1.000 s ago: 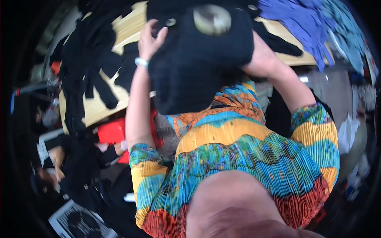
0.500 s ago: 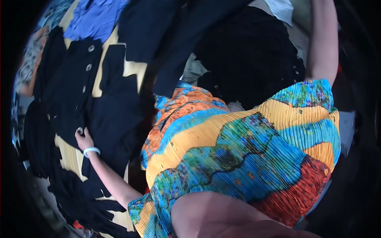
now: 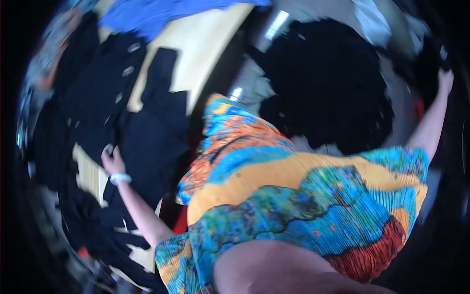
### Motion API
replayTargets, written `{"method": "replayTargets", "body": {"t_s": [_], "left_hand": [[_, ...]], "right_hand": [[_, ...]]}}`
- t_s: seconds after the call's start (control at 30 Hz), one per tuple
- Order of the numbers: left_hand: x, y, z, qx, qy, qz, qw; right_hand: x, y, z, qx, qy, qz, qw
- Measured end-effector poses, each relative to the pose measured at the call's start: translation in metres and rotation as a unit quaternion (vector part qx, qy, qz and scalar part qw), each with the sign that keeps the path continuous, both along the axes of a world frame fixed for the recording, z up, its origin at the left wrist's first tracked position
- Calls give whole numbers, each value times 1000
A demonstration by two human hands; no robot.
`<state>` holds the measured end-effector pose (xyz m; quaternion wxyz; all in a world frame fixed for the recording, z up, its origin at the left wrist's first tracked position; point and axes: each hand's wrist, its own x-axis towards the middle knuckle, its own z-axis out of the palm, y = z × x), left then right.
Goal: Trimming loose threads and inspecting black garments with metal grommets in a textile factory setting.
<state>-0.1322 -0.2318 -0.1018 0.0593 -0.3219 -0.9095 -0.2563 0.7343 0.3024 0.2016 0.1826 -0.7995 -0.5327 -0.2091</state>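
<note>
On the left lies a black garment (image 3: 93, 88) with a row of shiny round buttons, spread over a pale table (image 3: 196, 41). My left hand (image 3: 113, 161), a pale bracelet at its wrist, rests on this garment with the fingers closed at one button (image 3: 108, 148). Stretched far out to the right, my right hand (image 3: 444, 82) is closed on a dark cloth (image 3: 427, 66), which hangs beside it; blur hides its shape. Between my arms, beyond the table edge, lies a heap of black clothing (image 3: 333, 83).
Blue cloth (image 3: 166, 14) lies at the table's far end. Another person's arm (image 3: 56, 63) shows at the far left. Whitish plastic (image 3: 372, 22) lies beyond the black heap. My multicoloured pleated clothing (image 3: 293, 206) fills the lower middle.
My right hand has come down from beyond the top edge to the far right. The dark cloth that hung across the top middle has gone from there, baring the table and the heap.
</note>
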Motion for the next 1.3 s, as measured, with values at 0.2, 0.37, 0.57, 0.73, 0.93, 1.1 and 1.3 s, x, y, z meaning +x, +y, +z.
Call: {"method": "replayTargets", "body": {"t_s": [0.2,0.37,0.57,0.73,0.93,1.1,1.3], "left_hand": [[22,-30,5,-12,-10,91,996],[25,-11,1,-13,-15,74,997],[34,2,1,-10,-15,89,996],[32,-27,2,-35,-12,119,992],[39,13,25,-1,-1,105,994],[51,-14,18,65,-3,153,986],[69,-29,32,55,-108,247,961]], "right_hand": [[-162,37,-243,-265,29,243,933],[-357,47,-254,-163,101,476,858],[-504,44,-243,-72,134,618,771],[-560,95,-280,-51,98,526,843],[-531,183,-337,-152,73,424,890],[-542,242,-363,-227,70,419,876],[-554,170,-343,-343,508,324,721]]}}
